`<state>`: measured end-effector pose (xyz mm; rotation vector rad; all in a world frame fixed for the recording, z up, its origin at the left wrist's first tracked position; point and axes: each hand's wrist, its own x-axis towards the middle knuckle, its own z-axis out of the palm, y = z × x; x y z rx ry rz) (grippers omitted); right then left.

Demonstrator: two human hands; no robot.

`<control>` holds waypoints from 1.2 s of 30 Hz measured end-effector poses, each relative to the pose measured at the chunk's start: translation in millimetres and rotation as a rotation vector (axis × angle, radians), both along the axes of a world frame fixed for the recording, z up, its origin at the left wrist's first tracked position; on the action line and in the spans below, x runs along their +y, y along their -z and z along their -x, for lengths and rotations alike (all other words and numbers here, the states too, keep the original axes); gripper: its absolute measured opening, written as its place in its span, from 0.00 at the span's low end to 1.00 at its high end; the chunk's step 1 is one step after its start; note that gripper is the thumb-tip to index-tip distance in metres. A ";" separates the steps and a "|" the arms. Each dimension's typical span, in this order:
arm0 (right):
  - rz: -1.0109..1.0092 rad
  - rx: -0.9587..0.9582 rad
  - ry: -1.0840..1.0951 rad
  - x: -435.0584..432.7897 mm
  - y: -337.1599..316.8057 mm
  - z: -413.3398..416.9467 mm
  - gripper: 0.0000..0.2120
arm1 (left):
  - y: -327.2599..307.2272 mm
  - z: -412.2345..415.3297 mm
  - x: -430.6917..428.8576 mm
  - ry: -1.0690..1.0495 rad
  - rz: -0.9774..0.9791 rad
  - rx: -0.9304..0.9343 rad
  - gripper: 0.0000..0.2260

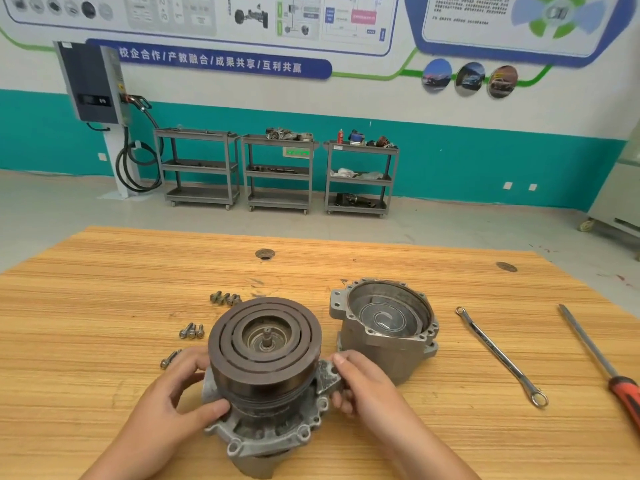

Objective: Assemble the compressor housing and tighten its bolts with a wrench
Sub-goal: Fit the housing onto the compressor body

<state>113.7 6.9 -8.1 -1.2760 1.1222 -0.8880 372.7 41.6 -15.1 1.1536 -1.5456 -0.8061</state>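
The compressor's front half (pixel 266 386), a grey casting topped by a dark ringed pulley, stands upright near the table's front edge. My left hand (pixel 173 400) grips its left side, thumb against the pulley. My right hand (pixel 360 386) holds its right mounting ear. The rear housing (pixel 384 327), open end up with a spiral scroll inside, stands just to the right, apart from the front half. Several bolts (pixel 225 298) lie behind the pulley, three more bolts (pixel 191 330) to its left, and a single bolt (pixel 169 358) is by my left fingers. A ring wrench (pixel 498 355) lies to the right.
A screwdriver with a red and black handle (pixel 602 365) lies at the table's right edge. The wooden table (pixel 104 306) has two small round holes near its far side. Grey tool carts (pixel 278 171) stand against the far wall, with a charger unit at the left.
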 end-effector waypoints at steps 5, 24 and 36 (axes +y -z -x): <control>0.043 0.268 -0.067 2.1 -7.9 0.7 0.17 | -7.3 -3.9 1.0 0.004 0.083 -0.188 0.21; -0.006 -0.017 0.130 43.0 -45.7 27.2 0.25 | -22.0 39.8 27.7 0.093 0.120 0.119 0.25; 0.243 0.021 0.368 -47.2 -127.8 102.9 0.21 | -131.4 118.7 -108.9 0.343 0.219 -0.027 0.19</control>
